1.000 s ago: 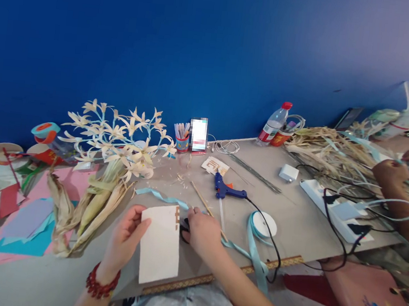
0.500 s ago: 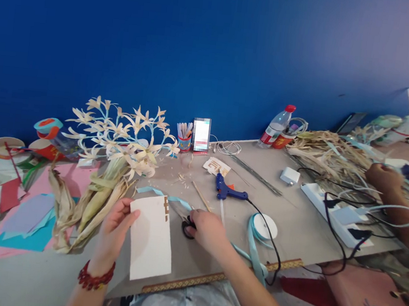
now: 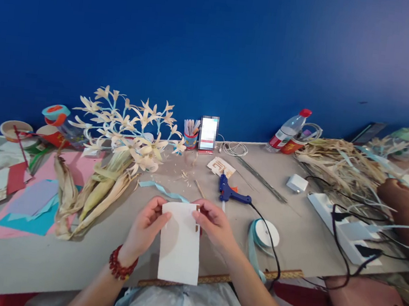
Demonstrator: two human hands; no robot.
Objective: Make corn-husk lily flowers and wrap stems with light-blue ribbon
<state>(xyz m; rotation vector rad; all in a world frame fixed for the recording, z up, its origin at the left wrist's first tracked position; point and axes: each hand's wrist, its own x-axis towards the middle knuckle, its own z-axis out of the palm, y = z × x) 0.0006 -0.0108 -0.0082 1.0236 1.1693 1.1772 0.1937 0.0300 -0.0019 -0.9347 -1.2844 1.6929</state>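
A white piece of card with brown marks along its right edge hangs upright in front of me, over the table's near edge. My left hand pinches its upper left corner, thumb on the near face. At the upper right corner my right hand grips the same card, its other fingers partly hidden behind. Light blue ribbon lies just beyond the card. The blue glue gun rests on the table past my right hand. No scissors show now; the card and hands cover that spot.
Pale husk flowers and dried corn husks stand at left, beside coloured paper. Rightward are a ribbon roll, a power strip with cables, and a bottle. Another person's hand works at far right.
My right hand has left the black-handled scissors and taken hold of the card's upper right corner. My left hand and the card have shifted right.
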